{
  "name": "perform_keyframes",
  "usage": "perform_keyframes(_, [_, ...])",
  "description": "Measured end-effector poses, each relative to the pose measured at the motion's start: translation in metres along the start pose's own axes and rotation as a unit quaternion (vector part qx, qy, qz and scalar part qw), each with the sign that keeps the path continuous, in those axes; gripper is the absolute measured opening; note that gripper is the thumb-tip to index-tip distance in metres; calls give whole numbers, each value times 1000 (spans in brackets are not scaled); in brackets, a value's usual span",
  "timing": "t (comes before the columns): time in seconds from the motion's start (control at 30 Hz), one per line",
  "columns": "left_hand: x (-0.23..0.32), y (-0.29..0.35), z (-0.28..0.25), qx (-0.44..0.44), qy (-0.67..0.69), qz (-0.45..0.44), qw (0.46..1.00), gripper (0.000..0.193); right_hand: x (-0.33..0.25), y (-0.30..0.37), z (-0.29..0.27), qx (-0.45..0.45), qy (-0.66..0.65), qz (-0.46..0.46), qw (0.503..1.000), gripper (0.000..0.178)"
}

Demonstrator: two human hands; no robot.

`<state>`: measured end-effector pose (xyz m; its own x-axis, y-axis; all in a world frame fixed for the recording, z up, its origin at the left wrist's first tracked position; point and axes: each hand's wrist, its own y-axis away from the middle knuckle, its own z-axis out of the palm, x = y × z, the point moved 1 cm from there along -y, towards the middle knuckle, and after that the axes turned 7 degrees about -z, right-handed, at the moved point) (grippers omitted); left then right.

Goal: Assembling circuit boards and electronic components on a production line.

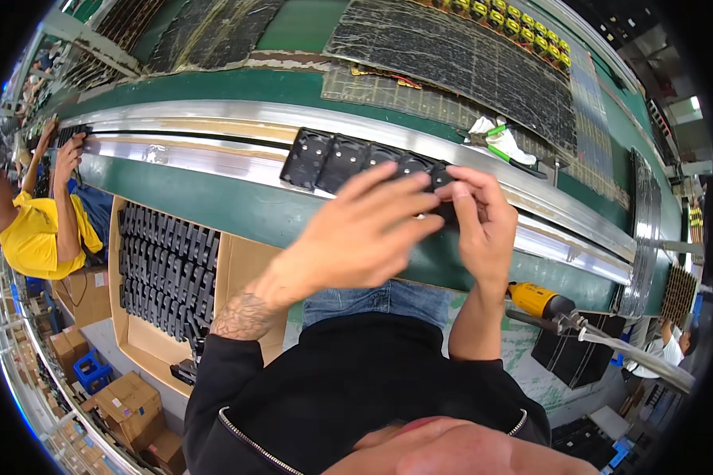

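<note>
Head view: we see a row of black parts (305,162) lying on a silver rail (222,165) along a green bench (230,204). Left hand (356,229) spread over the row, fingers apart. Right hand (487,226) at the row's right end, thumb and forefinger drawn close; we cannot tell whether they pinch anything. Yellow power tool (537,301) just beside, to the right.

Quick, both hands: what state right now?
Left hand: open, fingers spread over the row of black parts; contact unclear.
Right hand: fingers bent at the row's right end; grip cannot be told.
</note>
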<state>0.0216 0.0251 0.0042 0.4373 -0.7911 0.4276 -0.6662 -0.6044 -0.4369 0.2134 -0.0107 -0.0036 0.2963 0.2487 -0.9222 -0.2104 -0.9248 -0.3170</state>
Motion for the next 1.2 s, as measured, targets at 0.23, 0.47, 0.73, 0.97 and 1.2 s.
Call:
perform_keyframes(0.23, [6, 1, 19, 25, -124, -40, 991, 25, 27, 4, -11, 168, -142, -20, 975, 23])
perform_keyframes(0.47, [-36, 40, -25, 74, -236, -146, 958, 22, 33, 9, -17, 132, -182, -27, 974, 23])
perform_keyframes(0.73, [-113, 115, -100, 125, -347, -310, 876, 27, 37, 9, -19, 110, -164, -44, 979, 21])
perform_keyframes(0.97, [-153, 180, -147, 224, -339, -425, 809, 33, 41, 8, -20, 111, -132, -51, 984, 21])
perform_keyframes(1.2, [-73, 297, -114, 226, -308, -538, 751, 27, 44, 6, -16, 91, -81, -71, 990, 21])
